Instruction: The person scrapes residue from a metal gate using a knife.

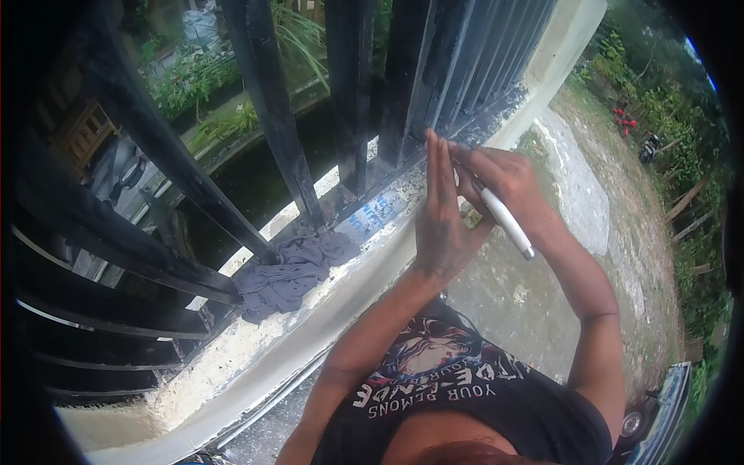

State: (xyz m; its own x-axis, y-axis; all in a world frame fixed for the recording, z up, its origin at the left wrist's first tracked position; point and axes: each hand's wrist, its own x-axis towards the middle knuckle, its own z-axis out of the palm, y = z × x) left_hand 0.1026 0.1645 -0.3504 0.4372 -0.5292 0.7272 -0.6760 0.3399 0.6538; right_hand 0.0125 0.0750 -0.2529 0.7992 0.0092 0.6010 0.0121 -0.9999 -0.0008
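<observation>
My right hand (502,180) is closed around a slim tool with a white handle (508,223). The handle slants down toward my body, and the tool's working end is hidden by my fingers, so its kind does not show. Beside it, my left hand (448,225) is held upright with its fingers straight and together, its fingertips close to the right hand's fingers. Whether anything lies between the two hands cannot be seen. Both hands are above the ledge of a low wall (341,283), near the black fence bars (403,85).
On the ledge lie a crumpled grey cloth (283,275) and a clear wrapper with blue lettering (376,217). Beyond the bars are plants (194,81), a dark channel and a wooden chair (84,138). A concrete slab (577,182) and grassy ground lie to the right.
</observation>
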